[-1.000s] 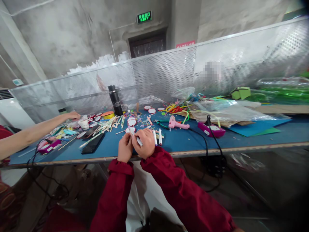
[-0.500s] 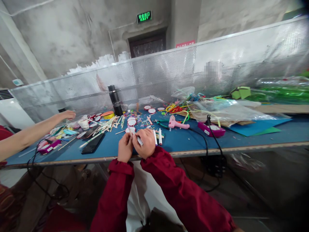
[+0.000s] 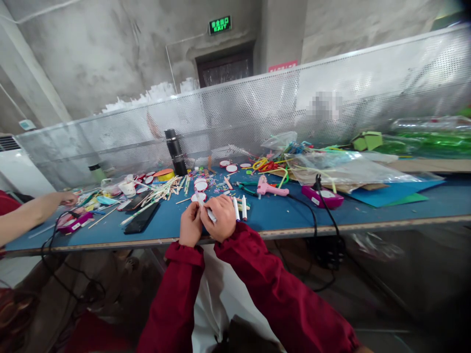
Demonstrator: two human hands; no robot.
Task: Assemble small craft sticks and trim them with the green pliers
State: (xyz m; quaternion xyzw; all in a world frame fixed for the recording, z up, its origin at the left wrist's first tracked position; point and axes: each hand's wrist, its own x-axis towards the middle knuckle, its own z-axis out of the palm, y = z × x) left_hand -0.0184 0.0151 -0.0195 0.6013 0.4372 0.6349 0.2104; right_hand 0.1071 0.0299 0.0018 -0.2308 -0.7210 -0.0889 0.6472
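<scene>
My left hand (image 3: pixel 190 225) is closed, with its fingertips pinching a small pale, thin piece (image 3: pixel 199 198) whose kind I cannot make out. Against it, fingers nearly touching, my right hand (image 3: pixel 222 218) is wrapped round a white marker (image 3: pixel 212 215). Both hands are just above the table's front edge. Two more white markers, one of them here (image 3: pixel 244 209), lie beside my right hand. Beyond my fingertips are round white discs with red rims (image 3: pixel 200 185).
A pink glue gun (image 3: pixel 271 188) and green-handled pliers (image 3: pixel 247 188) lie to the right, near a purple box (image 3: pixel 323 197) with cables. Leftward are a black phone (image 3: pixel 143 218), wooden sticks (image 3: pixel 166 190) and a black flask (image 3: pixel 175 153). Another person's hand (image 3: pixel 68 198) is far left.
The other person's arm has drawn back to the left and down, uncovering a green bottle. My own hands have barely shifted and keep the same hold.
</scene>
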